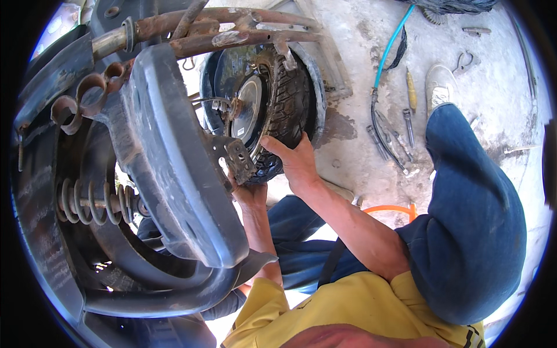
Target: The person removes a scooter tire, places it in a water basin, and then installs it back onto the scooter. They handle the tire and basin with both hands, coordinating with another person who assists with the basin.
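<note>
A wheel with a black knobbly tyre (pixel 288 98) and a dark hub (pixel 248 107) stands upright in a dark, round-rimmed tub (pixel 318 95). My right hand (pixel 297 162) grips the near right side of the tyre, its thumb along the tread edge and its other fingers mostly hidden. Lower down, my left hand (pixel 250 194) holds the near edge of the wheel. A rusty metal bracket (pixel 239 159) covers part of that hand and its fingers. An axle stub with a thin cable (pixel 204 100) juts from the hub's left side.
Left of the wheel rises a vehicle frame with a dark panel (pixel 174 156), rusty tubes (pixel 249 39) and a coil spring (pixel 96 201). On the stained floor lie a teal hose (pixel 390 49), a yellow-handled tool (pixel 412 90), pliers (pixel 464 61) and several metal tools (pixel 397 139).
</note>
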A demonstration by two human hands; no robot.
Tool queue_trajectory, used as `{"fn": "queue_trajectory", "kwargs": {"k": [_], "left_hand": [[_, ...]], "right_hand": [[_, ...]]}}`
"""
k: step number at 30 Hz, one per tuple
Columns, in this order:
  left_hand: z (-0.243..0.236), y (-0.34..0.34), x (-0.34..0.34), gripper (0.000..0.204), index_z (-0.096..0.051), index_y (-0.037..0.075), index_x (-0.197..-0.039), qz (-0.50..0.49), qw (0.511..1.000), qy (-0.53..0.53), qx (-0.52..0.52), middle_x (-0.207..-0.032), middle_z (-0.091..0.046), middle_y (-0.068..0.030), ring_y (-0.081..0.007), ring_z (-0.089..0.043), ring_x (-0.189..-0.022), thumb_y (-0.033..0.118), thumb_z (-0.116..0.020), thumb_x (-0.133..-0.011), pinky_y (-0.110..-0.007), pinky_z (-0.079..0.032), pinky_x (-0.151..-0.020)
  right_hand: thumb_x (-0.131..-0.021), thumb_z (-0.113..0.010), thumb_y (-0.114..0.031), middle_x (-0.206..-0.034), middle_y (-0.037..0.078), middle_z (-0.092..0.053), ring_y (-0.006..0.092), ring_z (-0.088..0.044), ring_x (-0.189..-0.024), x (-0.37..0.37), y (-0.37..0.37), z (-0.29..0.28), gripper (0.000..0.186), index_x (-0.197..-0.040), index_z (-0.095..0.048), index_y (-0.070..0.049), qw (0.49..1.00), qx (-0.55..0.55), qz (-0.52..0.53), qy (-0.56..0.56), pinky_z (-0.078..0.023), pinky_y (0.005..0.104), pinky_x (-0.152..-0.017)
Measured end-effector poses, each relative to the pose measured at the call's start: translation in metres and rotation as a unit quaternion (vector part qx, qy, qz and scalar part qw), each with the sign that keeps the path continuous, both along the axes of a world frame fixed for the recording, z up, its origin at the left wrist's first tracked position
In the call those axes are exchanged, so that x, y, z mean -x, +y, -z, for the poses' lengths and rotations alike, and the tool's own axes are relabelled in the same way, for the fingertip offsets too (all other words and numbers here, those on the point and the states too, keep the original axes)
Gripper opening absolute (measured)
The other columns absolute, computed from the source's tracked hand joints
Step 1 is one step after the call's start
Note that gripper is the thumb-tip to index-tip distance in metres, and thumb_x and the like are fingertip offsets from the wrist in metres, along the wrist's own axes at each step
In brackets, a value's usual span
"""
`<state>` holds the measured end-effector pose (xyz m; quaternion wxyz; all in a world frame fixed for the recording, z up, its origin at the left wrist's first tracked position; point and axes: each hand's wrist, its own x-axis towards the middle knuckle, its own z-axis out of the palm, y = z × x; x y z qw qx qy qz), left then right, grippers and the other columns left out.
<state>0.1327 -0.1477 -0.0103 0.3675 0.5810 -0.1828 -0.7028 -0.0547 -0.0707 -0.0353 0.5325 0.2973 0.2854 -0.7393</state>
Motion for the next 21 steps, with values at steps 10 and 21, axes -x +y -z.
{"fn": "queue_trajectory", "kwargs": {"k": [10, 21], "left_hand": [[-0.002, 0.011, 0.007, 0.052, -0.063, 0.013, -0.145, 0.032, 0.999, 0.009, 0.031, -0.142, -0.068, -0.0082, -0.0289, -0.064, -0.132, 0.043, -0.061, -0.103, -0.052, -0.052, -0.113], [-0.028, 0.067, 0.073, 0.066, -0.051, 0.008, -0.152, 0.011, 0.996, 0.079, 0.046, -0.15, -0.061, -0.0147, -0.0331, -0.059, -0.137, 0.053, -0.062, -0.105, -0.05, -0.052, -0.112]], "right_hand": [[-0.079, -0.094, -0.024, -0.123, 0.017, -0.066, 0.0186, -0.065, -0.108, 0.005, -0.001, -0.003, 0.078, -0.132, -0.049, 0.012, 1.0, -0.012, 0.006, 0.005, -0.054, 0.0305, -0.096], [-0.078, -0.093, -0.02, -0.12, 0.018, -0.068, 0.0214, -0.067, -0.109, 0.01, 0.002, 0.001, 0.076, -0.132, -0.05, 0.012, 0.999, -0.021, -0.023, 0.028, -0.055, 0.0328, -0.096]]}}
